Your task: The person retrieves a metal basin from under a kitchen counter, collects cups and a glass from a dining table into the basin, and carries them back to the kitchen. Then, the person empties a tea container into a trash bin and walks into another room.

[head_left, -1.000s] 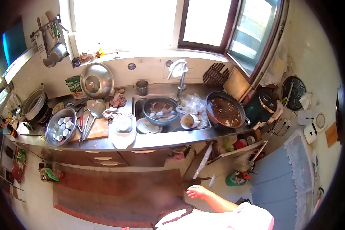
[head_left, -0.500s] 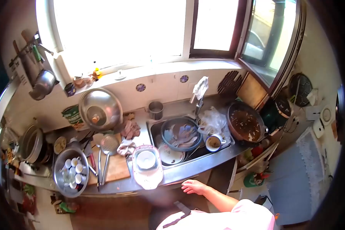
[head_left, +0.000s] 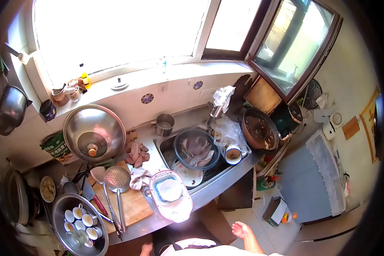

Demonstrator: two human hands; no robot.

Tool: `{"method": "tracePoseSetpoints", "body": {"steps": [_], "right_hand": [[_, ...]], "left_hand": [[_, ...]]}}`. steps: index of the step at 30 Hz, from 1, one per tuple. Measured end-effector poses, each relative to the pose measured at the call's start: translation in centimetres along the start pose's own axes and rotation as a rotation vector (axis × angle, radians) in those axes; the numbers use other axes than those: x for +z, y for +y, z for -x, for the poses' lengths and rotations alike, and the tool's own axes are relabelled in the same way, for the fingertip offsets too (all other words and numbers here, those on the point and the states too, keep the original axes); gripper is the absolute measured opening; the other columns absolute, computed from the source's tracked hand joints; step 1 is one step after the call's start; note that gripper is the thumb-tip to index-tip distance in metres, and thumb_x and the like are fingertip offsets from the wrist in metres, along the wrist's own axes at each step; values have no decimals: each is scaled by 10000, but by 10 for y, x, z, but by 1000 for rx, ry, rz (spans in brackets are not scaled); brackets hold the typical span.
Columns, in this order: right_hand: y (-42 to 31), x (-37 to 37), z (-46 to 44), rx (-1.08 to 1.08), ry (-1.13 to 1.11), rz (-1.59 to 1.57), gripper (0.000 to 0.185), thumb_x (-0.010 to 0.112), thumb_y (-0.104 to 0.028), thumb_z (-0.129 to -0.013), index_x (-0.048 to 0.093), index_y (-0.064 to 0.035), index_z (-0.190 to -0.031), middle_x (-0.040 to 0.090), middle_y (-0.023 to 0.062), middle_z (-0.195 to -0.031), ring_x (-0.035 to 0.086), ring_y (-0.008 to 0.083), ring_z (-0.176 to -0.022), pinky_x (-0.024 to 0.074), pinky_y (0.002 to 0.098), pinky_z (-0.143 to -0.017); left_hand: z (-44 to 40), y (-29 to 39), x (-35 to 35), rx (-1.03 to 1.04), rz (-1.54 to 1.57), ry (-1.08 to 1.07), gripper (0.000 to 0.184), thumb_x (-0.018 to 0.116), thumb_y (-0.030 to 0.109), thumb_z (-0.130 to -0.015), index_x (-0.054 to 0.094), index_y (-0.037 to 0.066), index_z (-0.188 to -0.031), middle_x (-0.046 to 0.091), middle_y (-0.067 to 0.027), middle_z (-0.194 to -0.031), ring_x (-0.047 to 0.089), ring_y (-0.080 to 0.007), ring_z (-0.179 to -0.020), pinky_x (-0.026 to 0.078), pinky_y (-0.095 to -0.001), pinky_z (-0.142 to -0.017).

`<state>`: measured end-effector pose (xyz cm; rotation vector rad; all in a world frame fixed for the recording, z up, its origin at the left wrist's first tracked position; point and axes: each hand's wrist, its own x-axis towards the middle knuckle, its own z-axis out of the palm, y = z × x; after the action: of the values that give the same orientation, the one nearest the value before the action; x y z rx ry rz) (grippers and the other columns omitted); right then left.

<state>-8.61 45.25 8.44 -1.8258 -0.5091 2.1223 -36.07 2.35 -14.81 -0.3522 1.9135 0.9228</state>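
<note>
In the head view, the right hand (head_left: 241,230) is held low in front of the body, well apart from the table (head_left: 143,227), its fingers loosely bent and nothing in its grasp. The left hand (head_left: 146,248) is cut off by the bottom edge, so whether it grips anything cannot be told. Nearest to them, the pink-rimmed dish (head_left: 180,212) sits at the table's front edge with the white bowl (head_left: 170,190) in it. Left of that, a skimmer (head_left: 117,178) lies on a wooden board (head_left: 134,207), beside a metal basin (head_left: 102,245) of white cups (head_left: 89,219). To the right, the sink (head_left: 165,154) holds a dark basin (head_left: 216,158) and a plate (head_left: 187,176); a cup (head_left: 233,155) stands near the sink's right end.
</note>
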Motion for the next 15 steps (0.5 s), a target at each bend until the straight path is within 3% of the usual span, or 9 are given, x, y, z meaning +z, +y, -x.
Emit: {"method": "tracePoseSetpoints", "body": {"steps": [1,4,8,9,11,12,13,14,15], "right_hand": [[13,-6,4,18,10,-28,105,509,-179,-839,534,-88,-884,607,100,-797,582,241,-726,477,400,-643],[51,-31,13,37,50,-79,100,515,-175,-837,537,-91,-886,608,103,-802,583,245,-728,478,400,-638],[83,-64,22,30,86,-139,95,529,-171,-829,540,-94,-884,611,103,-796,587,244,-710,480,401,-620],[88,-75,25,15,101,-160,92,531,-168,-827,541,-94,-881,612,102,-792,588,244,-702,481,401,-615],[100,-109,17,38,43,-216,90,533,-170,-822,544,-96,-873,613,91,-777,587,242,-685,481,408,-613],[108,-128,12,44,52,-198,102,525,-181,-826,543,-94,-876,611,93,-786,585,246,-689,478,407,-612],[113,-143,4,54,56,-178,116,518,-193,-829,542,-92,-879,608,96,-795,582,250,-693,476,407,-611],[120,-158,-2,74,49,-152,116,518,-193,-829,542,-92,-879,608,96,-795,582,250,-693,476,407,-611],[127,-174,-3,109,158,-114,130,503,-202,-833,537,-90,-890,602,100,-811,577,254,-712,472,407,-616]], "left_hand": [[1,4,-7,33,-264,-10,353,580,236,-798,542,5,-1062,592,-112,-795,559,-217,-656,470,-359,-592],[-1,8,-11,-170,-115,-98,349,605,283,-788,583,-25,-950,585,-126,-750,543,-222,-582,443,-381,-489],[-6,0,-9,-82,-318,-83,348,601,303,-796,600,-46,-799,570,-120,-661,525,-235,-508,427,-385,-449],[-13,-6,-7,-170,-331,-80,430,584,355,-781,606,-34,-964,630,-178,-875,613,-281,-786,466,-373,-686],[-15,7,-5,-133,-603,-96,419,579,332,-789,596,-23,-1010,605,-195,-996,576,-289,-959,437,-343,-815],[27,48,-4,-151,-485,-46,412,564,309,-799,580,-20,-1046,575,-200,-1066,540,-282,-1033,418,-338,-862],[28,45,0,-109,-233,-37,402,564,270,-800,563,-24,-1074,557,-191,-1107,529,-282,-1052,417,-350,-865],[-6,15,1,10,-249,-28,386,570,251,-797,564,-5,-1086,552,-180,-1123,525,-291,-1054,419,-355,-865],[-10,-2,5,47,35,-23,396,566,285,-788,573,22,-1084,557,-187,-1108,531,-296,-1044,423,-346,-863]]}}
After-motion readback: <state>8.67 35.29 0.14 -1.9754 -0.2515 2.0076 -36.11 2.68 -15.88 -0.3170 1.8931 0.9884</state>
